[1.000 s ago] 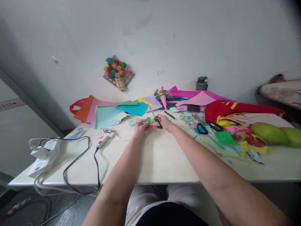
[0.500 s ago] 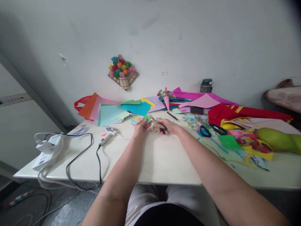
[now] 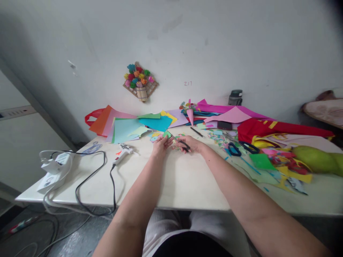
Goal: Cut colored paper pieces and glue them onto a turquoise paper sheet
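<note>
My left hand (image 3: 162,142) is closed on a small piece of green paper (image 3: 167,134), pinched at the fingertips. In my right hand (image 3: 191,144) is a pair of black-handled scissors (image 3: 184,144), with my fingers through the loops. The blades point up and left and meet the green paper at its edge. Both hands are just above the table, close together. Small coloured paper cut-outs (image 3: 155,135) lie behind and around them. A black pen (image 3: 197,132) lies just beyond my right hand.
A glue gun (image 3: 123,155) with its cord and a power strip (image 3: 55,171) are on the left. Coloured paper sheets (image 3: 125,128) line the back. To the right lie blue-handled scissors (image 3: 234,149), paper scraps and a green sheet piece (image 3: 261,161). A bottle (image 3: 235,97) stands at the wall.
The scissor blades, apart before, have come together at the green paper. Both hands stay in nearly the same place.
</note>
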Action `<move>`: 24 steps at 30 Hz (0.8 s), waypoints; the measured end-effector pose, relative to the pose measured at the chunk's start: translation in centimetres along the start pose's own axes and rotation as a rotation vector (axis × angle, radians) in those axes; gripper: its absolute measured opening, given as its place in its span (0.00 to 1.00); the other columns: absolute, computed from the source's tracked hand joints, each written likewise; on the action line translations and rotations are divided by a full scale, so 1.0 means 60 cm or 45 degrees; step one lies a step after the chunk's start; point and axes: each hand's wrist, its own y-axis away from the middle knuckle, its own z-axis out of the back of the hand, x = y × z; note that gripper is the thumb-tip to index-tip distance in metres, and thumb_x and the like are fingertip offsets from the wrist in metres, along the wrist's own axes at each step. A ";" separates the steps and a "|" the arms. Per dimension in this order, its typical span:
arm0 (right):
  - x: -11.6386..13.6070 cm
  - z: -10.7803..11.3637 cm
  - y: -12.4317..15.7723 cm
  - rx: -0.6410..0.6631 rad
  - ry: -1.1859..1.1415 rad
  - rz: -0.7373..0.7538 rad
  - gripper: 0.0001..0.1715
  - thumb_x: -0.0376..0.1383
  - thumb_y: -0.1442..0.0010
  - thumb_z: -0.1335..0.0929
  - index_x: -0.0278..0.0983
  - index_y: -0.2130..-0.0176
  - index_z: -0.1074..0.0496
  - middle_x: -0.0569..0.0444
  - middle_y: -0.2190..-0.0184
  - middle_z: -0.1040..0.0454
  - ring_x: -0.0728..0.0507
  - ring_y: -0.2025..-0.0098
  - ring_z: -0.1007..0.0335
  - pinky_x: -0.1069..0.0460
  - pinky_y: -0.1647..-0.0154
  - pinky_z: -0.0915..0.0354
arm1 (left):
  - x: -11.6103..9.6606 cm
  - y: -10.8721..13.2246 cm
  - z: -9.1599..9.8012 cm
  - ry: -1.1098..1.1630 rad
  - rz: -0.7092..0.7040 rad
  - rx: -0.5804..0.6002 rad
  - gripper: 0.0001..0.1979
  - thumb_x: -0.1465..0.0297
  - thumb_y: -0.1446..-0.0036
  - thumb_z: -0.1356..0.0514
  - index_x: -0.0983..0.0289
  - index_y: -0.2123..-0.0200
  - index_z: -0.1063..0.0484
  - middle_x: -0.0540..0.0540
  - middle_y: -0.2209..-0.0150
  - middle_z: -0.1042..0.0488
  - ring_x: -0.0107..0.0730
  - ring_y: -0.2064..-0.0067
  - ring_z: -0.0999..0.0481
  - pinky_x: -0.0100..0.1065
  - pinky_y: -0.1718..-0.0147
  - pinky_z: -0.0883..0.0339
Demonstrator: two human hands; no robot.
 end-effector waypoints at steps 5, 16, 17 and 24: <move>0.002 -0.002 0.000 -0.015 0.009 -0.021 0.17 0.45 0.51 0.31 0.34 0.71 0.36 0.60 0.85 0.34 0.55 0.88 0.41 0.60 0.94 0.54 | -0.001 0.001 -0.001 -0.002 0.002 0.005 0.10 0.72 0.58 0.35 0.66 0.73 0.35 0.55 0.71 0.24 0.35 0.66 0.23 0.32 0.68 0.31; 0.005 -0.007 -0.002 -0.079 -0.027 -0.059 0.17 0.43 0.53 0.29 0.34 0.72 0.35 0.60 0.86 0.35 0.54 0.89 0.43 0.59 0.93 0.55 | 0.001 -0.002 0.000 -0.005 0.004 0.008 0.11 0.71 0.58 0.35 0.65 0.72 0.34 0.54 0.68 0.25 0.36 0.64 0.23 0.33 0.67 0.32; 0.007 -0.007 -0.001 -0.082 -0.034 -0.067 0.17 0.43 0.53 0.29 0.34 0.72 0.36 0.60 0.86 0.35 0.54 0.89 0.43 0.59 0.93 0.55 | 0.001 -0.001 0.000 -0.010 0.006 0.005 0.11 0.71 0.59 0.35 0.65 0.71 0.34 0.54 0.68 0.25 0.36 0.64 0.23 0.33 0.66 0.32; 0.011 -0.009 0.001 -0.084 -0.054 -0.090 0.17 0.43 0.53 0.29 0.34 0.74 0.37 0.61 0.87 0.36 0.55 0.89 0.44 0.59 0.93 0.55 | 0.001 -0.002 0.001 -0.015 0.002 0.026 0.12 0.70 0.59 0.34 0.65 0.70 0.34 0.53 0.69 0.25 0.35 0.64 0.23 0.32 0.66 0.32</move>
